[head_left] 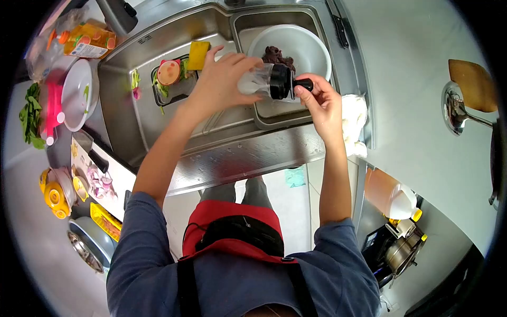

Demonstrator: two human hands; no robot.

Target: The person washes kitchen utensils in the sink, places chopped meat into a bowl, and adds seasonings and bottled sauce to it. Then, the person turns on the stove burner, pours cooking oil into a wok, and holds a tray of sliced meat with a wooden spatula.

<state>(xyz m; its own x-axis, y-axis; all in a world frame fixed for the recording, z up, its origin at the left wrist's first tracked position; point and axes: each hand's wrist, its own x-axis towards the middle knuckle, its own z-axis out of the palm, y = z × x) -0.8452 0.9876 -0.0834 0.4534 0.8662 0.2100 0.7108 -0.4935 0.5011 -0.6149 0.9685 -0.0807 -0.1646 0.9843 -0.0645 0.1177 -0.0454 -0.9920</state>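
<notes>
Over the divide between the two sink basins, my left hand (224, 79) is closed around a clear jar (250, 82) with white contents, tilted on its side. The jar's black lid (279, 81) points right. My right hand (323, 103) pinches a black handle (303, 84) that sticks out at the lid end. Behind the jar, a white bowl (314, 50) holds dark reddish-brown meat pieces (277, 56). A yellow sponge (198, 55) shows just beyond my left hand.
In the large sink basin (119, 79), a dark-rimmed drain basket (182, 95) holds vegetable scraps and a round orange-pink item. A cleaver (91, 151) and chopped onion (100, 181) lie on a cutting board at left. A black-handled knife (339, 29) lies right of the sink, above a white cloth (354, 124).
</notes>
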